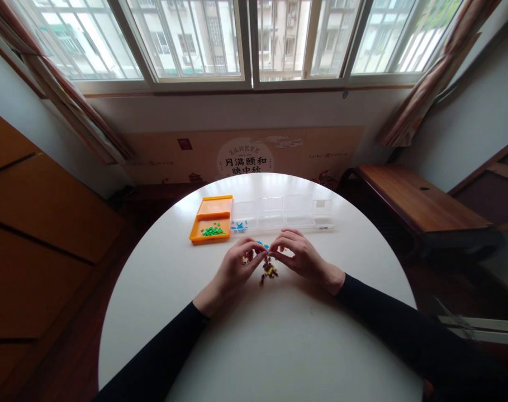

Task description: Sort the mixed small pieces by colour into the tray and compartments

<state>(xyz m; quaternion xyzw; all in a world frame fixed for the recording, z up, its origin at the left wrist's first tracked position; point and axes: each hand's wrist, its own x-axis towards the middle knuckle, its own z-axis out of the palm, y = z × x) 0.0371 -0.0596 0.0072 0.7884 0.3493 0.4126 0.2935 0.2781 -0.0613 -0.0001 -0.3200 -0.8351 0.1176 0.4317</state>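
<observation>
My left hand (239, 263) and my right hand (299, 255) meet over the middle of the table, both closed in a pinch. A tiny blue piece (267, 252) shows between their fingertips; its exact shape is too small to make out. More blue pieces (260, 244) lie just beyond the fingers. Below them is a small loose pile of brown and yellow pieces (270, 271), partly hidden by my hands. Many small green pieces (213, 230) sit in an orange box (209, 241) with its lid folded back. Some blue pieces (238, 226) lie in the leftmost compartment of a clear box.
The clear plastic compartment box (273, 223) stands with raised lids beside the orange one, toward the far edge of the round white table (254, 346). A wooden bench (421, 204) is at the right. Beyond the table are a printed panel (148, 151) and windows.
</observation>
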